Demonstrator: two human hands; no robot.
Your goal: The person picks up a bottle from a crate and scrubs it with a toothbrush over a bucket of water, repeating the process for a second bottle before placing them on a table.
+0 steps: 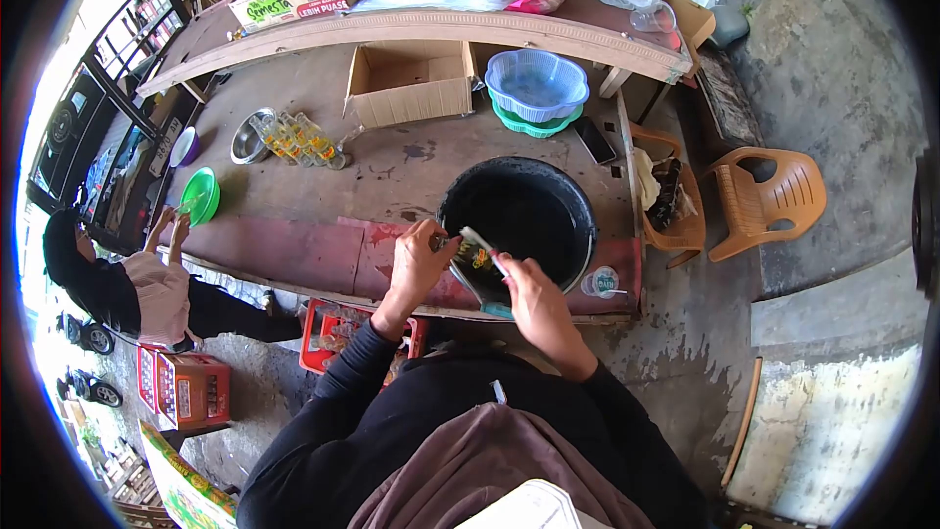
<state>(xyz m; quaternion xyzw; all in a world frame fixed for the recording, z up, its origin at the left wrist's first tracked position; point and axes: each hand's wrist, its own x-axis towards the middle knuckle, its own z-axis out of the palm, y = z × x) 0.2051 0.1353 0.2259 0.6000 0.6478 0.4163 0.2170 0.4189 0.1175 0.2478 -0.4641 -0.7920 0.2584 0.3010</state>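
In the head view, my left hand [421,260] is closed around a clear glass bottle [480,258] with yellow on its label, held over the near left rim of a black bucket [584,198]. My right hand [537,306] grips a brush [474,235] with a pale head and a reddish handle. The brush head overlaps the bottle, close to my left fingers. Dark liquid seems to fill the bucket. A plastic cup [604,280] stands right of the bucket near the table edge.
Glass bottles [304,142] lie beside a metal bowl [249,137]. Farther back are a cardboard box [411,103], a blue basin [538,78] and a phone [594,140]. A person [108,279] works at a green bowl [204,194]. A red crate [318,351] sits below the table edge.
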